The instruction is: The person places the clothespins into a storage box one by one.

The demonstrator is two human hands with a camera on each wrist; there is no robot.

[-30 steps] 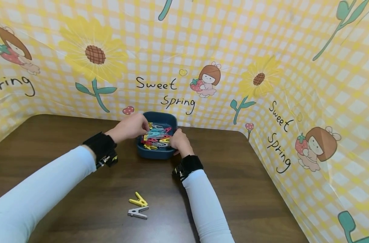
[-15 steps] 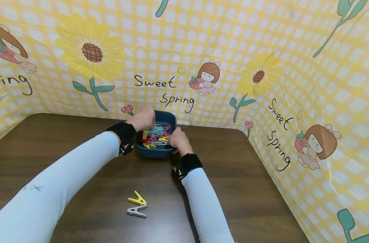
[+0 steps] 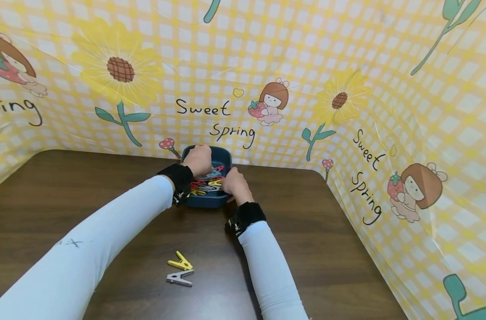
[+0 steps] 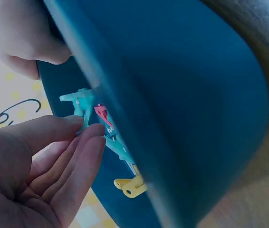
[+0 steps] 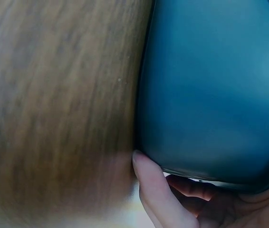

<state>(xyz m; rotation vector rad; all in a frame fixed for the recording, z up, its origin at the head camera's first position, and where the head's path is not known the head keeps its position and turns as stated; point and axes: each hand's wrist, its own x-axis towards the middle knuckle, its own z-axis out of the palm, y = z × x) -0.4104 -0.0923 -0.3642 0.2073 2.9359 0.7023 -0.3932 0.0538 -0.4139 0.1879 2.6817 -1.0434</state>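
A dark blue bowl stands at the table's far edge and holds several coloured clothespins. My left hand reaches over the bowl's back left. In the left wrist view its fairly straight fingers touch a teal clothespin inside the bowl, beside a yellow clothespin. My right hand grips the bowl's right rim. In the right wrist view its thumb presses the outer wall of the bowl, and its fingers hook over the edge.
A yellow clothespin and a grey clothespin lie on the brown table near me, between my forearms. A yellow checked cloth with sunflowers walls the table at the back and right.
My left hand has moved from the bowl's left edge farther in, over its back part, with the forearm swinging right. My right hand has stayed on the rim.
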